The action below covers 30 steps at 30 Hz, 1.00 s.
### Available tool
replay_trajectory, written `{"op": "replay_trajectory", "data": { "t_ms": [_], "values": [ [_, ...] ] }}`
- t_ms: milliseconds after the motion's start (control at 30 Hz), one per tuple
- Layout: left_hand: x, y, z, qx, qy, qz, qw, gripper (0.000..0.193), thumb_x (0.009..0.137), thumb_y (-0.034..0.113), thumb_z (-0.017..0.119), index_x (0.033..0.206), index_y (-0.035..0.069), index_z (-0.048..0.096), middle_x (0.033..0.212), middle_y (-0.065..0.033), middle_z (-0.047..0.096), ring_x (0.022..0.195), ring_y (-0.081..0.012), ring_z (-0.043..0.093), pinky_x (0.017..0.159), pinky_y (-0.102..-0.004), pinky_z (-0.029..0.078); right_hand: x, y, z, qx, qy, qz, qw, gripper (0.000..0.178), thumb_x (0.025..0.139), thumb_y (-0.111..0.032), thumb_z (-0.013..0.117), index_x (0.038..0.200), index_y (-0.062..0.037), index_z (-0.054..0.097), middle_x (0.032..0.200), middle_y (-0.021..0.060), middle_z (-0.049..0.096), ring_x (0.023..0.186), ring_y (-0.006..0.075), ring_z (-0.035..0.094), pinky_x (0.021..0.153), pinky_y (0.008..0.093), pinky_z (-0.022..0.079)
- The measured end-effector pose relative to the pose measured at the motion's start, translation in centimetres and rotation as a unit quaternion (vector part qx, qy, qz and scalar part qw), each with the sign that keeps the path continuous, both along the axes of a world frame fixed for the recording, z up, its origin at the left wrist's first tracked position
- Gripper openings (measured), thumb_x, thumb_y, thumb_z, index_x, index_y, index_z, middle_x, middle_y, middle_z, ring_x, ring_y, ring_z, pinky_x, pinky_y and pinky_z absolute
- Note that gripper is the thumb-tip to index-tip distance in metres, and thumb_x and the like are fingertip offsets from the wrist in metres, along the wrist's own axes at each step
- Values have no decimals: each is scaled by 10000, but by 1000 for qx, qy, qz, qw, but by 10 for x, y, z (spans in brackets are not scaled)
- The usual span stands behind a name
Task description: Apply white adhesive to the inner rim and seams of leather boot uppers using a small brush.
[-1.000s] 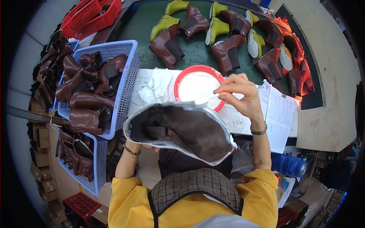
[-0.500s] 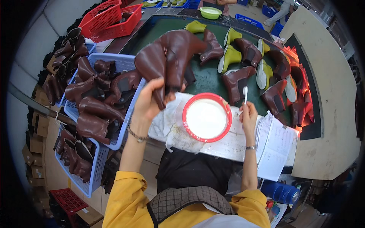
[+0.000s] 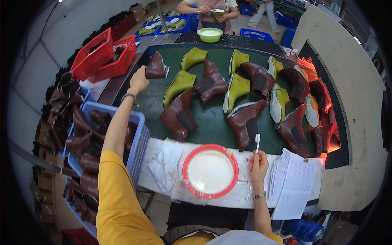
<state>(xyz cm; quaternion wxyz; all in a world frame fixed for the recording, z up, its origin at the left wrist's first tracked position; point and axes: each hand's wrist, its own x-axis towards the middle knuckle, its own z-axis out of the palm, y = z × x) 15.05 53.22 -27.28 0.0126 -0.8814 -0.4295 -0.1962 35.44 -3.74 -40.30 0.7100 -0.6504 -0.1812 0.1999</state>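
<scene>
My left hand (image 3: 139, 80) stretches out to the far left of the green work surface (image 3: 151, 106), its fingers closed at the edge of a brown boot (image 3: 157, 67). My right hand (image 3: 259, 162) pinches a small white toothbrush-like brush (image 3: 257, 141), bristle end up, just right of the bowl. White liquid fills that red-rimmed bowl (image 3: 185, 171), which stands on a stained white board (image 3: 147, 179). Brown boots, such as one dark-sided boot (image 3: 179, 116), and yellow-green shoe parts (image 3: 179, 86) lie across the green surface. Some show white-edged undersides.
Blue baskets (image 3: 141, 126) of brown boots stand at my left, with red crates (image 3: 118, 61) beyond. Papers (image 3: 292, 183) lie right of the bowl. A glowing opening (image 3: 322, 102) borders the right end. Opposite, a person (image 3: 210, 12) works behind a green basin (image 3: 210, 35).
My left hand has gone from beside the bowl to the far left of the green surface. Large boots no longer block the view there. The brush stays in my right hand; the view has shifted.
</scene>
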Motion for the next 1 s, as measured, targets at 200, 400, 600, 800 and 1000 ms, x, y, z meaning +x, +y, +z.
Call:
{"op": "replay_trajectory", "data": {
  "t_ms": [200, 400, 600, 800, 1000],
  "values": [
    [62, 1, -27, 137, -15, -34, 990, 746, 748, 155, 808, 1408, 164, 460, 1264, -195, 622, 1136, -399, 626, 960, -487, 520, 2, 0, 5, -42, -1, -4, 999, 121, 1045, -106, 536, 1073, -9, 602, 729, -24, 570, 545, 6, 438, 472, 176, 328],
    [183, -74, -36, -161, 25, -259, 952, 871, 743, 491, 815, 1418, 53, 482, 1315, -234, 620, 1201, -439, 596, 1034, -462, 484, -1, 5, 7, -58, -2, -2, 998, 125, 1040, -108, 543, 1089, -9, 603, 732, -27, 574, 552, 4, 442, 475, 176, 331],
    [252, -134, -92, 109, 303, -203, 924, 1114, 611, 491, 914, 1481, 64, 365, 1174, -176, 650, 1102, -327, 631, 936, -555, 449, -5, 3, 2, -46, 10, -18, 999, 124, 1032, -101, 556, 1083, -2, 611, 726, -24, 579, 553, 11, 459, 474, 177, 339],
    [249, -139, -53, 13, 19, -187, 982, 845, 754, 265, 823, 1470, 152, 388, 1266, -147, 610, 1102, -378, 597, 893, -545, 466, 1, 4, -7, -32, -8, -17, 999, 132, 1054, -130, 531, 1091, -29, 607, 717, -34, 557, 513, 2, 418, 442, 169, 304],
    [105, -229, 8, 10, -274, -103, 956, 686, 798, 189, 777, 1409, 87, 484, 1328, -183, 568, 1220, -394, 549, 1034, -483, 416, 8, 0, -4, -13, 16, -20, 1000, 148, 1045, -120, 548, 1101, 2, 612, 743, -24, 577, 563, 11, 444, 488, 176, 340]
  ]
}}
